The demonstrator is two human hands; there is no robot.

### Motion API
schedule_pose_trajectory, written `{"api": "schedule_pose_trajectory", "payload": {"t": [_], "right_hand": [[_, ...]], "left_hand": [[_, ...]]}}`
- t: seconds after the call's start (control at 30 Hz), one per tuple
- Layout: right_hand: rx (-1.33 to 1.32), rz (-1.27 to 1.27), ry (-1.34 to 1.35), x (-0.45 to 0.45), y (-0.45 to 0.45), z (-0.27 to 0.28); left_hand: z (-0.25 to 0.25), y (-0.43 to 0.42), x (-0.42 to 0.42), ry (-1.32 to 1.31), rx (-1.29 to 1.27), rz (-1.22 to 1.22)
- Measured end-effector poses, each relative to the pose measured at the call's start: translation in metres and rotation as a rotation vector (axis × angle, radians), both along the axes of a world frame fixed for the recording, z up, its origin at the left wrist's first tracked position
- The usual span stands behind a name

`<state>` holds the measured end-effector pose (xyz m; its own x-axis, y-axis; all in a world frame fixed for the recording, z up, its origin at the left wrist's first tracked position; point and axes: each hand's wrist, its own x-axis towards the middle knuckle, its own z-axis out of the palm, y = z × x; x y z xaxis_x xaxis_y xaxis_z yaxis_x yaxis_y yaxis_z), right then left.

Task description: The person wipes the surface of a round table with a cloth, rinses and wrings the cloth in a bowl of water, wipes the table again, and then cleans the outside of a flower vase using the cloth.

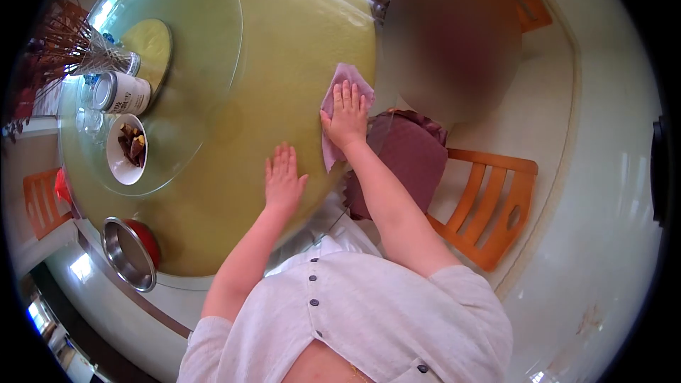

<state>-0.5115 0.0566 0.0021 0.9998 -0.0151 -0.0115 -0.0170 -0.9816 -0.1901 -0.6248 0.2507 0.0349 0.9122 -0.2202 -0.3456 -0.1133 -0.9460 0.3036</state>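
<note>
A pink-purple cloth (329, 150) lies near the right edge of a round table (298, 35) with a yellow-green top. Over the cloth, my right hand (346, 115) rests flat with its fingers stretched out, covering its middle part. To the left and nearer my body, my left hand (284, 183) is laid palm down on the bare tabletop, fingers extended and holding nothing.
A glass turntable (213, 35) carries a white bowl (126, 169) of dark-skinned food pieces, a white can (126, 93) and dried stems. A metal basin (126, 259) sits at the near-left edge. A wooden chair (489, 202) with a purple seat cover stands to my right.
</note>
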Motion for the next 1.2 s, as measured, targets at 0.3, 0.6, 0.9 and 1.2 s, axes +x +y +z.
{"api": "schedule_pose_trajectory", "payload": {"t": [0.3,0.6,0.9,1.2], "right_hand": [[-0.115,0.209,0.079,-0.115,0.033,-0.008],[-0.261,0.153,0.148,-0.080,0.041,-0.014],[-0.093,0.613,0.006,0.002,0.161,-0.018],[-0.053,0.902,-0.060,-0.010,0.288,-0.022]], "left_hand": [[0.010,-0.037,-0.019,-0.071,-0.377,-0.222],[-0.009,-0.036,0.020,-0.033,-0.427,-0.153],[-0.016,0.065,0.055,-0.051,-0.164,0.199],[-0.014,0.177,0.015,-0.068,-0.128,0.466]]}}
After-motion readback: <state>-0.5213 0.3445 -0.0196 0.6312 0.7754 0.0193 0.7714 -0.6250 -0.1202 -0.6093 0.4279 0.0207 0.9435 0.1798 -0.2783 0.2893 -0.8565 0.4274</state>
